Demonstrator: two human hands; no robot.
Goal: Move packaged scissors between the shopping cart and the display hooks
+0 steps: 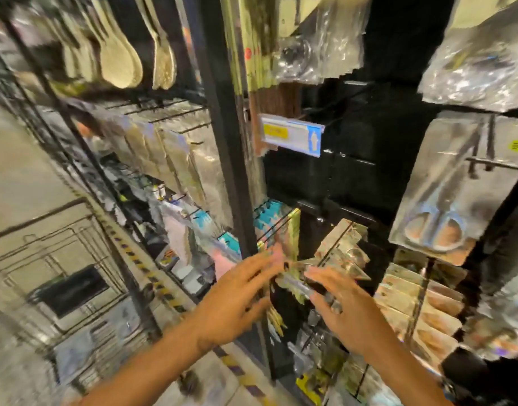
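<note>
Both of my hands reach into the lower part of a black display rack. My left hand [240, 297] has its fingers spread toward a clear, yellow-edged package [293, 273] at the front of a hook. My right hand [342, 306] lies over the same package from the right, fingers extended along it. Motion blur hides whether either hand grips it. A packaged pair of scissors [445, 200] with round handles hangs on a hook [486, 164] at the upper right. No shopping cart is in view.
A black upright post [222, 127] splits the rack. Wooden spoons [120, 54] hang at the upper left, and a blue and yellow price tag [291, 136] sticks out mid-rack. Rows of clear packages [422, 300] fill the lower right hooks. Yellow-black floor tape [152, 276] runs along the base.
</note>
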